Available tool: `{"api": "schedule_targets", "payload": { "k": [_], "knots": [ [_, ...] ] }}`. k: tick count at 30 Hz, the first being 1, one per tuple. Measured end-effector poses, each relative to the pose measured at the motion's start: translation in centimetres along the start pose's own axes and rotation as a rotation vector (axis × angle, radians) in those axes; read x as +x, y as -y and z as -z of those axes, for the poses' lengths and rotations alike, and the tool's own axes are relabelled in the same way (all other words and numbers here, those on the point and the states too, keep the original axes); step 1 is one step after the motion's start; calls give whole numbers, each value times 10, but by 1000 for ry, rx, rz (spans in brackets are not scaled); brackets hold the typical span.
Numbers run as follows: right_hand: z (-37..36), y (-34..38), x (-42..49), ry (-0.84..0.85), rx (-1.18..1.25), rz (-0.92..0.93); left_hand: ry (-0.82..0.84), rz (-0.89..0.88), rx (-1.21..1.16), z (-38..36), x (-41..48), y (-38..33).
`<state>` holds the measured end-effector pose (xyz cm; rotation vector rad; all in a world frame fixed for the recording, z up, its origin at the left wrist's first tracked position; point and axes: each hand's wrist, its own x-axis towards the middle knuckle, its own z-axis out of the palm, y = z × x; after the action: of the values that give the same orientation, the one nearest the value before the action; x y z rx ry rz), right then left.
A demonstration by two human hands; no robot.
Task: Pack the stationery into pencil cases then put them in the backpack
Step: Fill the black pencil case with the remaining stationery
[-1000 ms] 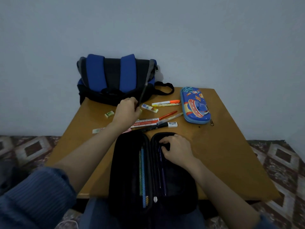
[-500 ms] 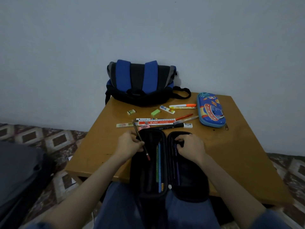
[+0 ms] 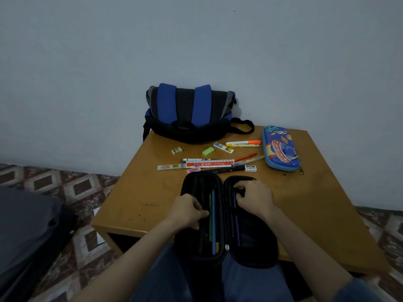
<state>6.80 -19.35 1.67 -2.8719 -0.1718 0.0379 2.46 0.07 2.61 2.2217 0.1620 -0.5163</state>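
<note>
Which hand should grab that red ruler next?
Left, probably. The ruler lies just beyond the left half of the case, straight ahead of the left hand, whose fingers are in that half. The right hand grips the right half, seemingly steadying it.

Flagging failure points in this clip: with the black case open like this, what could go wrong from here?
1. The open black pencil case overhangs the table's near edge; if the right hand gripping it lets go, it may tip and spill its pencils.
2. Small pieces, like the green eraser and white eraser, lie loose on the table and could be missed.
</note>
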Motion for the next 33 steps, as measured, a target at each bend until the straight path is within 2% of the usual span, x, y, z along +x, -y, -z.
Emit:
{"api": "schedule_targets", "payload": {
  "k": [4, 10, 15, 18, 28, 30, 33],
  "knots": [
    [0, 0, 0, -8, -6, 0, -81, -38, 66, -8, 0, 3],
    [1, 0, -1, -11, -11, 2, -111, -20, 4, -10, -4, 4],
    [1, 1, -2, -14, -12, 6, -227, -153, 269, -9, -10, -1],
    [0, 2, -1, -19, -5, 11, -245, -182, 335, -7, -12, -3],
    [-2, 0, 0, -23, 5, 4, -127, -54, 67, -15, -7, -2],
    [-3, -1, 0, -21, 7, 2, -146, -51, 119, -15, -6, -1],
    [-4, -1, 0, -21, 4, 0, -222, -108, 355, -16, -9, 1]
  ]
}}
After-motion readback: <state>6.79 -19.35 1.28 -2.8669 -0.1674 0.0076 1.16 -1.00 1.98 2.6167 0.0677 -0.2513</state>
